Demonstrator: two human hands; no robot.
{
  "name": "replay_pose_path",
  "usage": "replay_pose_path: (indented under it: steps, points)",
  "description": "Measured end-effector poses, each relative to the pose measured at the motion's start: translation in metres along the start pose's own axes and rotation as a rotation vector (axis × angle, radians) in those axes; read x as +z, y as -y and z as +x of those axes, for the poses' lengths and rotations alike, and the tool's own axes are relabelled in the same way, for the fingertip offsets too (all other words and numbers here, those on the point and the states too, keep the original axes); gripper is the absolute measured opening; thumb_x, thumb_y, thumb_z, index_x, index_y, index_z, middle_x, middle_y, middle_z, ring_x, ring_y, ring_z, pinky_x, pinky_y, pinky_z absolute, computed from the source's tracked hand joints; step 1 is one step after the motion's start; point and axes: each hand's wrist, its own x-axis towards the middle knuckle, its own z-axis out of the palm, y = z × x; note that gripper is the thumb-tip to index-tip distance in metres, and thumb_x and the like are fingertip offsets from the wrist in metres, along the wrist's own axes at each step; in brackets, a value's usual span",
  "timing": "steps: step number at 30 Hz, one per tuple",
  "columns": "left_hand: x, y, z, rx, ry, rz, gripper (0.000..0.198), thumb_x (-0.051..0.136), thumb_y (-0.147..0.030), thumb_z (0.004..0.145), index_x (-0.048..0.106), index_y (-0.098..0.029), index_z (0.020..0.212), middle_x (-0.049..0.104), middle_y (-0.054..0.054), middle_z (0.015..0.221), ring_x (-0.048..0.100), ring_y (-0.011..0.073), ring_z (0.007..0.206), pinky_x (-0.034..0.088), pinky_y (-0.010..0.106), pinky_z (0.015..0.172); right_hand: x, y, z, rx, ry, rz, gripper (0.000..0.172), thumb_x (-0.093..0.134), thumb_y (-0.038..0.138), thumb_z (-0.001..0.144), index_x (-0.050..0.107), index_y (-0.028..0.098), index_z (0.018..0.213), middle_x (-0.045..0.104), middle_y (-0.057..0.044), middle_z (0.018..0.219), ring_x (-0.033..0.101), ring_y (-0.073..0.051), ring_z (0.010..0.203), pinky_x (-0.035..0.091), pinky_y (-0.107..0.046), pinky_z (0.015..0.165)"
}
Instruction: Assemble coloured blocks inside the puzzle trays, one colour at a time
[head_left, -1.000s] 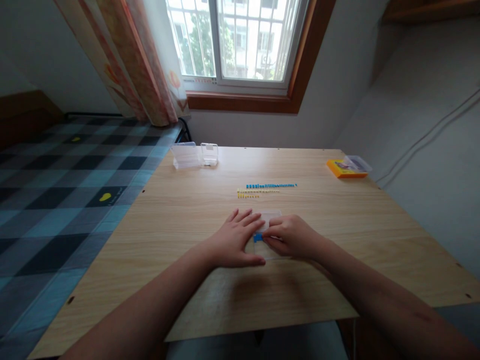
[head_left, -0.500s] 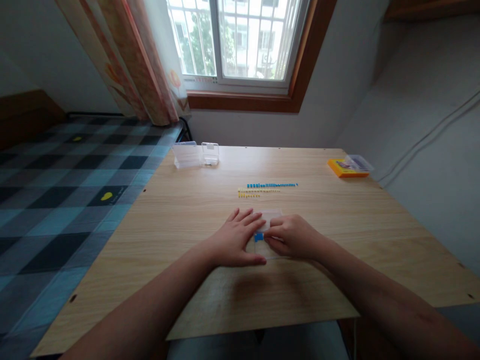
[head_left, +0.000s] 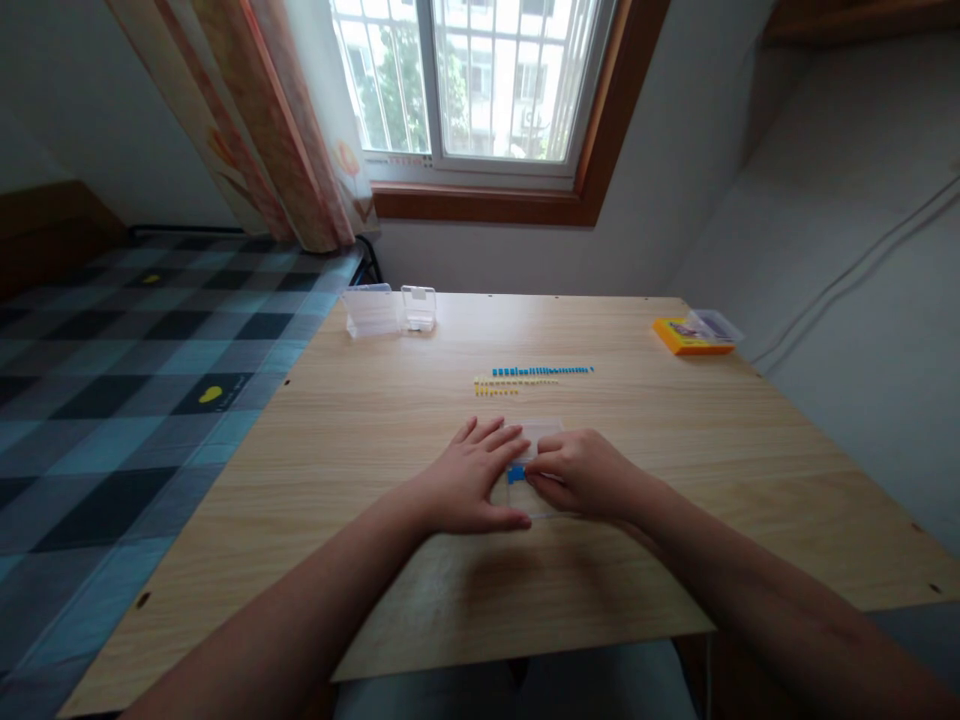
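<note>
A clear plastic case (head_left: 551, 427) lies on the table between my hands, partly covered by them. Small blue pieces (head_left: 516, 474) sit together inside its near half. My left hand (head_left: 472, 478) is spread out along the case's left side, with its fingertips over the far part and its thumb at the near edge. From the right, my right hand (head_left: 581, 470) reaches in with its fingers pinched beside the blue pieces. Whatever is between those fingertips is too small or hidden to make out.
Beyond the case, a row of small blue pieces (head_left: 541, 371) and rows of yellow pieces (head_left: 499, 387) lie on the wooden table (head_left: 375, 440). Two clear boxes (head_left: 372, 312) stand at the back left. An orange box (head_left: 690, 338) with a clear lid is at the back right.
The whole view has shifted very slightly. Both hands and the pieces keep almost the same places, and my right fingertips stay pinched at the blue pieces.
</note>
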Motion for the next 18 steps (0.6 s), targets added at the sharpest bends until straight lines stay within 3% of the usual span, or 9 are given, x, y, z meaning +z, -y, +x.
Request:
replay_pose_path:
  steps: [7, 11, 18]
  points:
    - [0.0, 0.001, 0.0, 0.005, -0.013, -0.004, 0.102, 0.068, -0.078, 0.076, 0.044, -0.02, 0.156, 0.035, 0.017, 0.165, 0.025, 0.0421, 0.155, 0.013, 0.064, 0.126, -0.003, 0.001, -0.001, 0.005, 0.028, -0.003, 0.024, 0.06, 0.02, 0.093, 0.067, 0.018, 0.07, 0.068, -0.001, 0.075, 0.052, -0.012, 0.061, 0.031, -0.028, 0.061]
    - [0.001, 0.001, 0.0, 0.012, -0.026, -0.01, 0.101, 0.068, -0.079, 0.076, 0.045, -0.022, 0.155, 0.037, 0.016, 0.165, 0.026, 0.0425, 0.154, 0.013, 0.065, 0.126, -0.005, -0.004, -0.004, 0.003, 0.006, 0.072, 0.018, 0.059, 0.021, 0.094, 0.072, 0.019, 0.08, 0.069, -0.002, 0.076, 0.054, -0.012, 0.061, 0.034, -0.027, 0.061]
    - [0.0, 0.0, -0.001, -0.003, -0.004, 0.015, 0.102, 0.068, -0.078, 0.076, 0.042, -0.021, 0.157, 0.034, 0.015, 0.166, 0.024, 0.041, 0.155, 0.013, 0.062, 0.127, -0.012, -0.024, -0.002, 0.008, -0.272, 0.089, 0.014, 0.06, 0.022, 0.096, 0.073, 0.02, 0.093, 0.067, -0.002, 0.075, 0.058, -0.013, 0.065, 0.039, -0.025, 0.063]
